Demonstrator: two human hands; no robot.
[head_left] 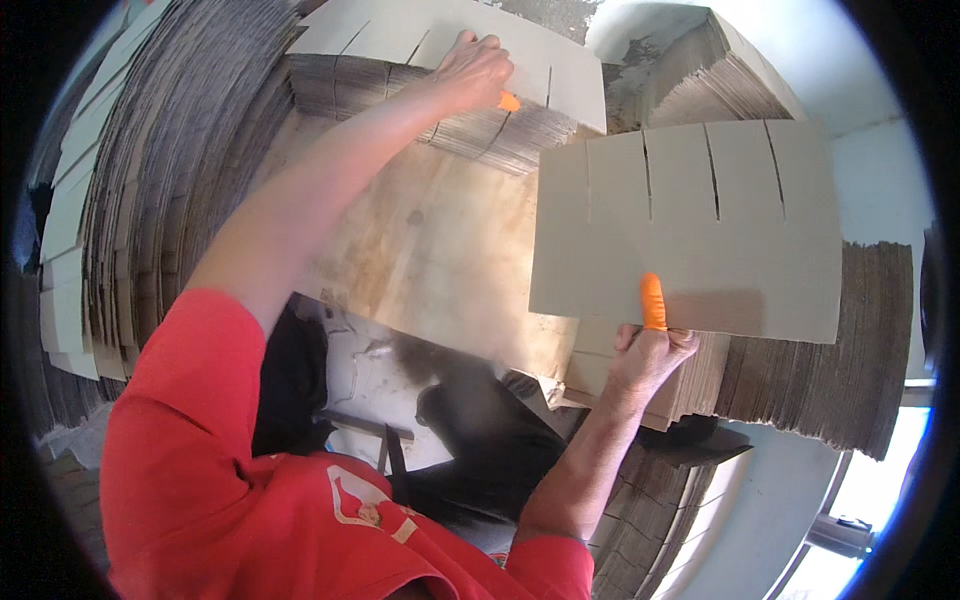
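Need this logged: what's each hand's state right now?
Left hand: curled at cardboard stack; grip can't be told.
Right hand: closed, holding a cardboard sheet.

Smooth, matt cardboard sheet [690, 240]; wooden tabletop [430, 240]

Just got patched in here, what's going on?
A person's right hand grips a slit cardboard sheet by its near edge, with its slits at the far side. The left hand is at a stack of slit cardboard across the wooden board. Each hand wears an orange finger cover. More cardboard piles stand to the left.
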